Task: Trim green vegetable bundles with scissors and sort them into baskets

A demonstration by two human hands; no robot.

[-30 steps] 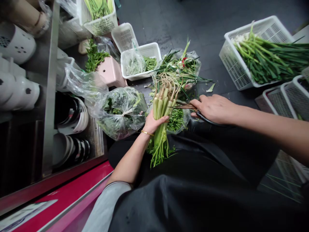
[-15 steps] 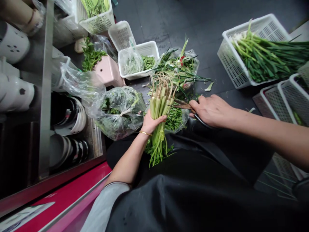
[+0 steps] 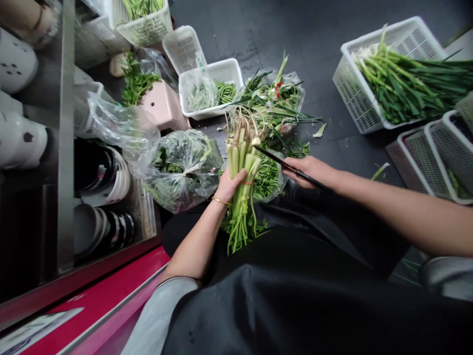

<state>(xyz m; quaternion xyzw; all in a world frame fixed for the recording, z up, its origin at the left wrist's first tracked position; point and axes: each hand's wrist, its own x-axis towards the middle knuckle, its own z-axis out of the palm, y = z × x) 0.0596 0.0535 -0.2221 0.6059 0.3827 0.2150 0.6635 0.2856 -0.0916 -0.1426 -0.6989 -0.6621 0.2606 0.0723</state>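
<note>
My left hand (image 3: 229,186) is wrapped round a bunch of pale green stalks (image 3: 242,165), its brown stringy roots upward and its leafy ends hanging over my lap. A red band circles the stalks. My right hand (image 3: 308,171) grips dark scissors (image 3: 281,161), seen edge-on, their tip at the right side of the bunch just below the roots. Behind the bunch lies a bag of cut greens (image 3: 268,180). A heap of trimmings (image 3: 279,101) on a plastic bag sits beyond the roots.
A tied bag of leafy vegetables (image 3: 185,170) lies left of my hand, near a pink stool (image 3: 164,104). White baskets (image 3: 232,71) stand ahead; another basket (image 3: 364,111) with long green onions is at right. A metal shelf (image 3: 66,148) stands at far left.
The scissors have turned edge-on, their tip now at the stalks near the roots. My right hand has moved slightly left and down. The bunch has turned a little, showing the red band.
</note>
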